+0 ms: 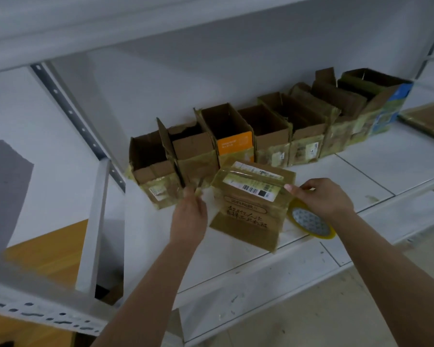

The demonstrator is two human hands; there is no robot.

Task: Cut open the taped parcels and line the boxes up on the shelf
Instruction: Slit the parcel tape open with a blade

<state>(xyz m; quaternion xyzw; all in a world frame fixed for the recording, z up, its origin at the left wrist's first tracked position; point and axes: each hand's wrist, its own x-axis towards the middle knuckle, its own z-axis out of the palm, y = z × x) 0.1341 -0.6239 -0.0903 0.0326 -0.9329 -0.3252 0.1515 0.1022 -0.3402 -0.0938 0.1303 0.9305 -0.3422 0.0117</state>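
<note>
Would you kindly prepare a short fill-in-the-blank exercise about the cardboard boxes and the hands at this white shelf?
1. The roll of yellow tape lies on the white metal shelf below the ____ hand.
2. The box with the orange front panel stands in the row with its top ____.
3. The taped brown cardboard parcel with white shipping labels sits in ____ of the row of boxes.
4. The left hand touches the ____ end of the row.

Missing words: right; open; front; left
</note>
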